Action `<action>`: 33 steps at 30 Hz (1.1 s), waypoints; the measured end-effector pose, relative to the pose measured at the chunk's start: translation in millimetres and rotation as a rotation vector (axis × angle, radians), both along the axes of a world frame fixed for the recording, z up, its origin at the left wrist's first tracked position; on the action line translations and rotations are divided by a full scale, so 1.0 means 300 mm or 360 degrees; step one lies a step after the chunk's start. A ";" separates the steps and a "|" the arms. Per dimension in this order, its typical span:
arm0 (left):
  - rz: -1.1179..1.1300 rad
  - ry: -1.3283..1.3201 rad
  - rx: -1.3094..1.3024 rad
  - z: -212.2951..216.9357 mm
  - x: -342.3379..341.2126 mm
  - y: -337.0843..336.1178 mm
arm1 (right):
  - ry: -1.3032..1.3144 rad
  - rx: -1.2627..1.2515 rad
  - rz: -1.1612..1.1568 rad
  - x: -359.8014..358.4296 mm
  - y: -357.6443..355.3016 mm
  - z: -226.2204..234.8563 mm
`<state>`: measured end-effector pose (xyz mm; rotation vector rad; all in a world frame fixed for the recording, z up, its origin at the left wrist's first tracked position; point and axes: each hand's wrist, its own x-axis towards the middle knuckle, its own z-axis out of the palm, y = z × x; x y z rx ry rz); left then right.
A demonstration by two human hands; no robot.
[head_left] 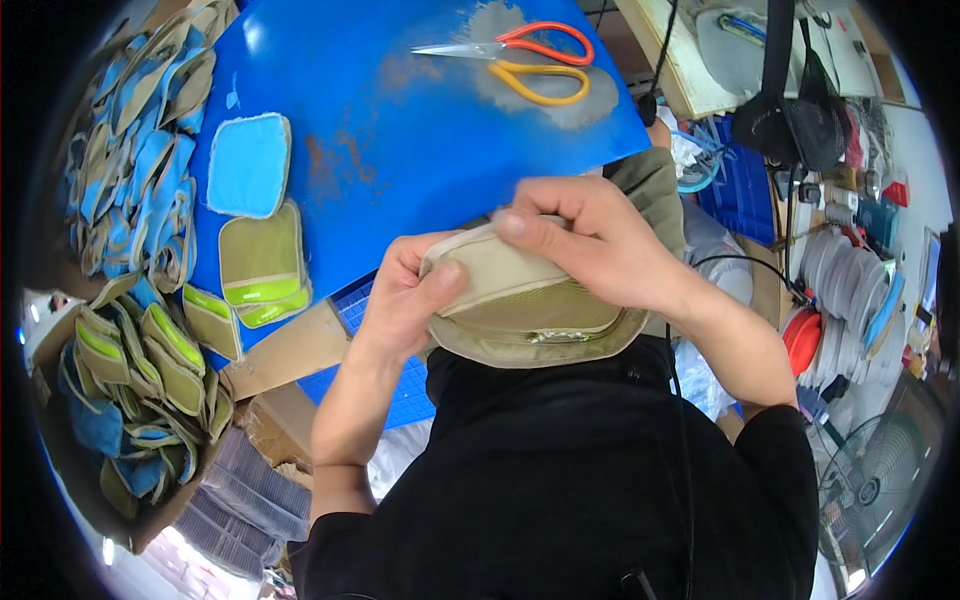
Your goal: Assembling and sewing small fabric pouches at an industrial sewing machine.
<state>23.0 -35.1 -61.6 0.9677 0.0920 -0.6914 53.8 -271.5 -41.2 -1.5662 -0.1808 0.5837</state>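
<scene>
Between my two hands, above my lap at the table's near edge, is a khaki fabric pouch (545, 318) with a mesh panel and a light beige upper band. My left hand (415, 285) grips its left side, thumb lying on top of the fabric. At the upper edge my right hand (575, 235) pinches the cloth, thumb and fingers together, slightly blurred. Whatever the fingers cover underneath is hidden. Scissors (500, 50) with one red and one yellow handle lie on the blue table (400, 130) beyond my hands.
A blue fabric piece (249, 165) and green-trimmed khaki pieces (262, 255) lie at the table's left. Heaped khaki and blue pieces (150, 130) stand farther left, above a full cardboard box (140, 510). A fan (870, 485) and thread spools (835, 290) are at right.
</scene>
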 end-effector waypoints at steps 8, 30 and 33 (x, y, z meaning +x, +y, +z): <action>-0.0077 0.0070 -0.0070 -0.015 0.010 -0.026 | -0.0108 -0.0021 -0.0202 -0.043 -0.034 -0.022; 0.0404 -0.0391 0.0121 -0.057 0.004 0.007 | -0.0196 -0.0009 0.0134 -0.019 -0.099 0.028; 0.0451 -0.0346 -0.0157 -0.104 0.004 0.078 | -0.0307 -0.0098 0.0243 -0.032 -0.148 0.040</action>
